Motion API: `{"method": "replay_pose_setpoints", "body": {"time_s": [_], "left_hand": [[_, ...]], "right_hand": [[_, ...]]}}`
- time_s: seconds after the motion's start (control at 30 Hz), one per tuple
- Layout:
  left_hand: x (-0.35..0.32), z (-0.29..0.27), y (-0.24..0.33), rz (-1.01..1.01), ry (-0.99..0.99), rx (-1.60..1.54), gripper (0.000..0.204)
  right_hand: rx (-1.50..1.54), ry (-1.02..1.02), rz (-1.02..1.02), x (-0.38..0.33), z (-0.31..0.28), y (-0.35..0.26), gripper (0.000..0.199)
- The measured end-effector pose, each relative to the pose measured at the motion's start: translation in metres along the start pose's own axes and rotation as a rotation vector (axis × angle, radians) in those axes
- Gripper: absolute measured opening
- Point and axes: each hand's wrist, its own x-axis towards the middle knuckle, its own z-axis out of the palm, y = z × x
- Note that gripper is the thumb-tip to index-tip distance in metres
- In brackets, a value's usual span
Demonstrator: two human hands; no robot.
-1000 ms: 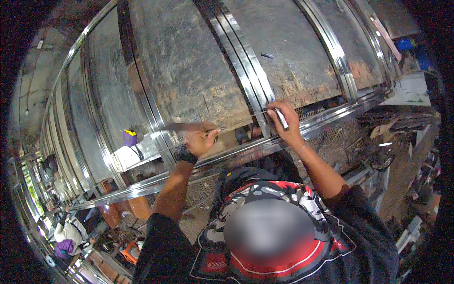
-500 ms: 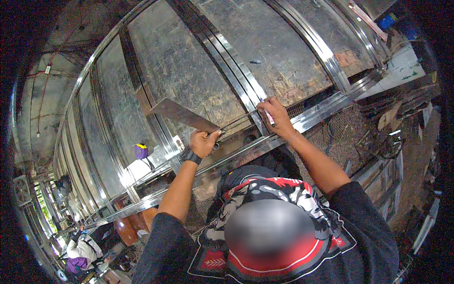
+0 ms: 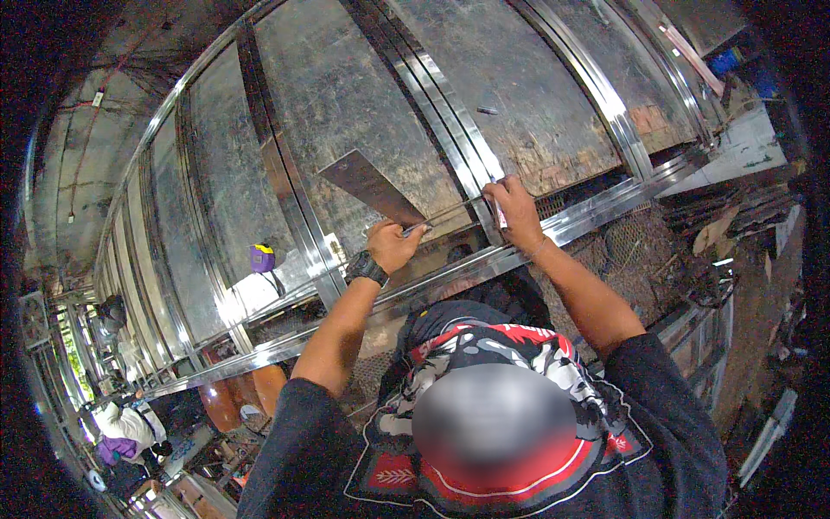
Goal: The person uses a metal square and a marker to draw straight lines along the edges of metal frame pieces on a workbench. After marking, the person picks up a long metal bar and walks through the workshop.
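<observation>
So here the person is standing at a big steel frame [image 3: 553, 229] made of shiny channel rails with weathered board panels [image 3: 346, 104] set between them. The left hand [image 3: 393, 245] is closed around the stock of a flat metal square [image 3: 372, 186], whose wide blade sticks up and to the left over the panel, while a thin arm of it runs right toward the other hand. There's a dark wristwatch [image 3: 367, 268] on that arm. The right hand [image 3: 514, 212] has its fingers pinched narrow on a small white marker [image 3: 500, 210], tip right against the upright rail [image 3: 450, 121] where it meets the lower horizontal rail. Both hands sit close together, just above that lower rail.

My read: this is the layout step, with the square being lined up on the frame and a mark going on at the joint. I can't tell if the square is sitting flush against the rail, since the hand covers that bit.

The next move, I reckon, needs the square held dead steady with the left while the right draws along its edge, because a slip would throw the line off.

Off to the left there's a purple and yellow tape measure [image 3: 262, 258] resting on the frame, well apart from the hands
</observation>
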Motion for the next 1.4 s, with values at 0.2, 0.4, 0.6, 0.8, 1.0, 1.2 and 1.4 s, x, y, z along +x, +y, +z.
{"method": "replay_pose_setpoints", "body": {"time_s": [0.2,0.4,0.6,0.8,1.0,1.2,1.4], "left_hand": [[-0.001,0.008,-0.013,0.151,0.106,0.029,0.061],[-0.003,0.001,-0.003,0.093,0.048,-0.012,0.062],[-0.002,0.021,-0.024,0.326,0.267,0.050,0.062],[-0.003,0.009,-0.012,0.200,0.147,0.036,0.062],[-0.008,0.003,-0.003,0.179,0.034,-0.126,0.042],[-0.006,0.005,-0.005,0.229,0.042,-0.184,0.035],[-0.005,0.013,-0.018,0.251,0.051,-0.054,0.031]], "right_hand": [[-0.090,-0.014,-0.038,0.003,0.006,-0.010,0.028],[-0.122,-0.047,-0.117,0.002,0.009,-0.022,0.029],[-0.064,-0.075,-0.124,0.005,0.012,-0.029,0.032],[-0.024,-0.082,-0.122,0.006,0.020,-0.033,0.031],[0.035,-0.084,-0.148,0.009,0.027,-0.039,0.030],[0.043,-0.073,-0.160,0.014,0.026,-0.042,0.029],[0.040,-0.123,-0.144,0.014,0.030,-0.038,0.028]]}}
